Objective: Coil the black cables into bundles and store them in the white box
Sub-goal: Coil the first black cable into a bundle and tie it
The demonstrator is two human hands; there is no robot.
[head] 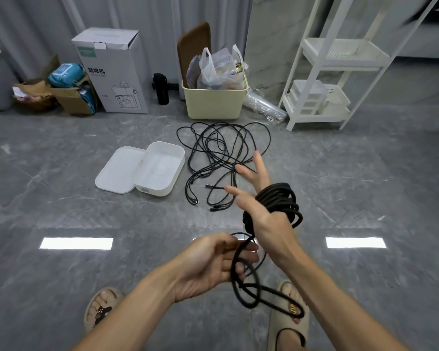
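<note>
A thick black cable is wound in a coil (280,200) around my right hand (260,216), whose fingers are spread straight above the floor. Its free end hangs in loose loops (249,282) below. My left hand (208,262) holds that free end between the thumb and curled fingers, just left of my right wrist. Thinner black cables (221,153) lie tangled on the grey floor ahead. To their left stands the open white box (173,177), and its lid (117,171) lies flat beside it.
A cream bin (213,103) stuffed with bags stands behind the tangled cables. Left of it are a black bottle (160,88) and a tall white carton (112,72). A white shelf rack (314,115) stands at the right. My sandalled feet (99,307) are at the bottom.
</note>
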